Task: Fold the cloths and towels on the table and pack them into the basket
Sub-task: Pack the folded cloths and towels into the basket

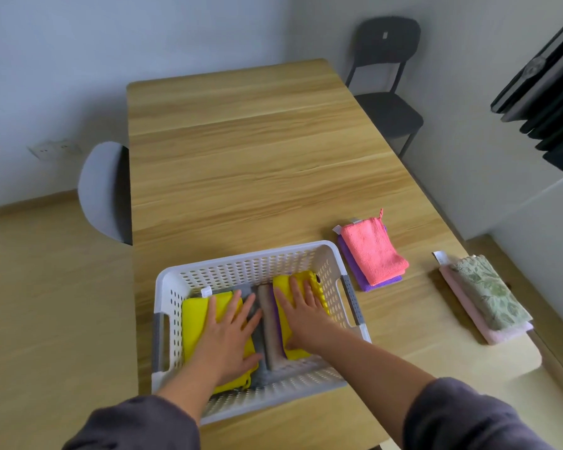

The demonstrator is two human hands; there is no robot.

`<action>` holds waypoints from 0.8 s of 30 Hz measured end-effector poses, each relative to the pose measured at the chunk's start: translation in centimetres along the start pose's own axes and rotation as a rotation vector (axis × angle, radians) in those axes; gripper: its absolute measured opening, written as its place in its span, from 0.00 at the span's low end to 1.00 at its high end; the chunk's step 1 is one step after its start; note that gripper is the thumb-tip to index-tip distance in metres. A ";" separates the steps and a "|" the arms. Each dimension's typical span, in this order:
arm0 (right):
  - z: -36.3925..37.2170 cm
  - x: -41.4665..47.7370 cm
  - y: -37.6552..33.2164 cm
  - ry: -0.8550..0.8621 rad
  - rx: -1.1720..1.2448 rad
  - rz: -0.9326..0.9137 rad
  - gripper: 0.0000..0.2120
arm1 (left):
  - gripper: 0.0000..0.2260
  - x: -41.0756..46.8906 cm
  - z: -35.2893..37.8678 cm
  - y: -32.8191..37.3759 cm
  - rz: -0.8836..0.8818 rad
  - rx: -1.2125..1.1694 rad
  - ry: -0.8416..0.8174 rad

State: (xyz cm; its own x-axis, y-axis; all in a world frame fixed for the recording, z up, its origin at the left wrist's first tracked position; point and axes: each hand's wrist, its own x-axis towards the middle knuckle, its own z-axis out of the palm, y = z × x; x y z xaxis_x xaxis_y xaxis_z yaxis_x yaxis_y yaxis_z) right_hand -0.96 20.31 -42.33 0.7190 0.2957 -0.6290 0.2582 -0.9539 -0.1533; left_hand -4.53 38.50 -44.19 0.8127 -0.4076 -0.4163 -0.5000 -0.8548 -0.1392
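A white perforated basket (241, 264) stands at the near edge of the wooden table (257, 157). Inside lie a folded yellow cloth (195, 319) on the left, grey and beige folded cloths (268, 323) in the middle, and a second yellow cloth (312, 280) on the right over a purple one. My left hand (231, 336) presses flat, fingers spread, on the left yellow cloth. My right hand (301, 313) lies flat on the right yellow cloth. To the right of the basket sit a folded pink cloth (371, 248) on a purple one (361, 277), and a green patterned towel (491, 292) on a pale pink towel (498, 336).
A grey chair (104, 190) stands at the table's left side and a dark chair (387, 79) at the far right corner. A dark object (553, 92) hangs on the right wall. The towel stack lies close to the table's right edge.
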 end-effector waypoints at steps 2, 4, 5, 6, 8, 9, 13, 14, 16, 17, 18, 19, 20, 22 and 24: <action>0.4 0.3 0.4 -0.003 0.017 -0.008 0.53 | 0.38 0.1 0.3 -0.2 -0.030 -0.048 -0.016; 0.7 0.9 0.7 -0.022 0.034 -0.013 0.53 | 0.37 0.5 0.9 -0.6 -0.017 -0.061 -0.042; 0.9 1.3 0.8 -0.030 0.042 -0.010 0.53 | 0.37 0.7 1.1 -0.8 -0.006 -0.056 -0.050; 1.1 1.4 0.9 -0.029 0.052 -0.004 0.53 | 0.37 0.8 1.0 -0.9 -0.002 -0.084 -0.069; 1.3 1.8 1.0 -0.017 0.056 -0.002 0.53 | 0.36 1.4 0.8 -1.1 0.000 -0.105 -0.083; 1.3 1.8 1.0 -0.013 0.047 -0.004 0.52 | 0.36 1.5 0.8 -1.0 0.004 -0.076 -0.065; 0.6 0.8 0.7 -0.045 0.015 -0.030 0.52 | 0.38 1.1 0.4 -0.4 0.007 -0.074 -0.179; 0.3 0.5 0.8 -0.051 0.014 -0.041 0.52 | 0.39 1.0 -0.1 -0.4 -0.001 -0.115 -0.193; -0.7 -0.3 1.0 -0.043 0.014 -0.068 0.51 | 0.37 0.7 -2.1 -0.5 -0.026 -0.272 -0.171; -1.3 -0.7 1.1 -0.034 0.023 -0.079 0.50 | 0.31 0.7 -2.9 -0.6 -0.034 -0.350 -0.128; -1.8 -1.7 1.1 -0.015 0.037 -0.084 0.47 | 0.25 0.4 -4.1 -0.3 -0.050 -0.416 -0.052; -2.4 -2.4 1.0 0.017 0.046 -0.098 0.44 | 0.20 0.4 -4.9 -0.2 -0.086 -0.492 0.046; -3.0 -3.5 0.9 0.069 0.068 -0.118 0.41 | 0.17 0.4 -5.7 0.0 -0.125 -0.557 0.150; -4.2 -5.9 1.3 0.224 0.172 -0.179 0.34 | 0.11 0.6 -7.6 0.7 -0.182 -0.671 0.362; -5.4 -8.2 2.5 0.409 0.340 -0.211 0.29 | 0.08 1.3 -9.8 1.3 -0.176 -0.752 0.571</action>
State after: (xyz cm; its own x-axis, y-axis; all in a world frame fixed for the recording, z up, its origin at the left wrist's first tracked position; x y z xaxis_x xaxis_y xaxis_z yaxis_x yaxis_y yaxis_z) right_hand -2.76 15.73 -33.45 0.8830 0.4134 -0.2223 0.2500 -0.8150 -0.5227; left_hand -1.22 33.73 -36.12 0.9803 -0.1789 0.0838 -0.1956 -0.8200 0.5379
